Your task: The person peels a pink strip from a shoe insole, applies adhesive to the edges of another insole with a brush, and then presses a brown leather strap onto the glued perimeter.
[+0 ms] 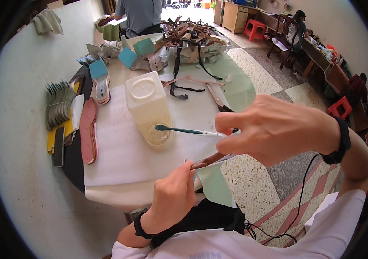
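My right hand [274,129] is closed on the white handle of a toothbrush [188,131]. The brush's dark teal head is over the open, round glue-crusted mouth at the near end of a translucent plastic container [149,101]; I cannot tell if the bristles touch anything inside. By the table's front edge, my left hand [173,194] pinches a narrow brown strip [210,161]. The strip's far end runs under my right hand, where the fingers hide it. Beyond that hand lies a pair of scissors [218,98], partly covered.
White sheeting [115,159] covers the table. Left lie pink soles [89,129], a bundle of grey-green pieces [58,103] and a dark block [58,149]. Farther off are insoles with turquoise tabs [102,84] and a heaped tub of straps [192,39]. Two people sit beyond.
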The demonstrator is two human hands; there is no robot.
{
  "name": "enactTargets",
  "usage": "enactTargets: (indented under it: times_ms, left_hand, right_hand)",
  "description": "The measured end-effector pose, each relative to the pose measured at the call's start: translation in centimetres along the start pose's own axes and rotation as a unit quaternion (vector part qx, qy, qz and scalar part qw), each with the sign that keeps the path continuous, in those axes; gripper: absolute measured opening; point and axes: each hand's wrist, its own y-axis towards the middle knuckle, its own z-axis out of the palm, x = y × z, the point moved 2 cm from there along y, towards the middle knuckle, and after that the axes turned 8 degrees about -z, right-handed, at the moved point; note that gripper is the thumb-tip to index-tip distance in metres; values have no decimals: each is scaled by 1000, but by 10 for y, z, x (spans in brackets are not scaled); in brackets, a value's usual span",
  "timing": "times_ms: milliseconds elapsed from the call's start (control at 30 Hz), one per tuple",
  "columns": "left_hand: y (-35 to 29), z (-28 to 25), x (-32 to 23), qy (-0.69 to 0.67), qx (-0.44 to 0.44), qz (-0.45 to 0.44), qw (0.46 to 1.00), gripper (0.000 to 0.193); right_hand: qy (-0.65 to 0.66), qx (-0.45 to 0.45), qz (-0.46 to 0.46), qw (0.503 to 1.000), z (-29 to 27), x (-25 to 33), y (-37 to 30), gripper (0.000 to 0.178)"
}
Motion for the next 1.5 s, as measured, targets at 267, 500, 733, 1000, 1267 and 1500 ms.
enactTargets:
  times_ms: [267,500,733,1000,1267,1500]
  left_hand:
    - [-3,-12,1,-10,-9,-9,1000,14]
    - [1,-13,1,-17,-11,4,1000,13]
    - [4,-14,3,-19,-13,-5,1000,12]
    - [4,-12,2,-13,-20,-14,1000,10]
    - [6,-12,4,-35,-10,-9,999,11]
    - [9,-8,2,-39,-2,-8,999,12]
  right_hand:
    - [-42,-43,-9,998,7,6,-11,7]
    - [-57,-60,-6,997,11,10,-17,8]
    - [-84,-85,-22,993,21,6,-19,12]
    - [-61,-119,-34,990,26,7,-25,13]
    - [-113,-120,-56,985,28,6,-29,10]
    - [-113,-128,-49,984,30,7,-35,10]
